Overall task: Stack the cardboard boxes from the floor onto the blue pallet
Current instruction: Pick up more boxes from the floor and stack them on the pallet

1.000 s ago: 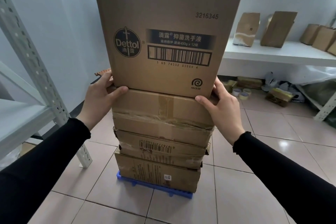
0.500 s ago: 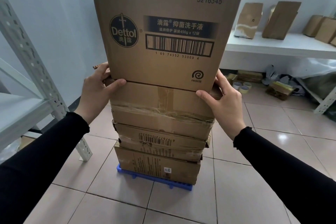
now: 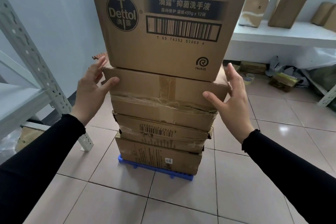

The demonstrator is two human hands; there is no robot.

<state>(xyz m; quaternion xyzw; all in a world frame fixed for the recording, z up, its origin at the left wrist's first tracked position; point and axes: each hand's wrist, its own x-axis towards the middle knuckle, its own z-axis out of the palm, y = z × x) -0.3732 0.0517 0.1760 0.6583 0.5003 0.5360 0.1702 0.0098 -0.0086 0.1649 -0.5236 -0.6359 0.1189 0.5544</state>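
A tall Dettol cardboard box (image 3: 169,23) rests on top of a stack of three flatter cardboard boxes: a taped one (image 3: 163,102), a barcode one (image 3: 161,131) and a bottom one (image 3: 158,154). The stack stands on the small blue pallet (image 3: 154,172), of which only the front edge shows. My left hand (image 3: 92,89) hovers at the left corner of the taped box, fingers spread, thumb touching its front. My right hand (image 3: 231,96) is open at the right corner, thumb on the front face. Neither hand grips the Dettol box.
A white metal rack (image 3: 27,56) stands close on the left, its foot near the stack. A white shelf (image 3: 283,36) with several brown packages runs along the back right; tape rolls and bundles (image 3: 280,80) lie under it. The tiled floor (image 3: 163,202) spreads in front.
The hands have let go of the Dettol box's lower corners and slid down to the taped box below, fingers spreading. The view has come closer to the stack.
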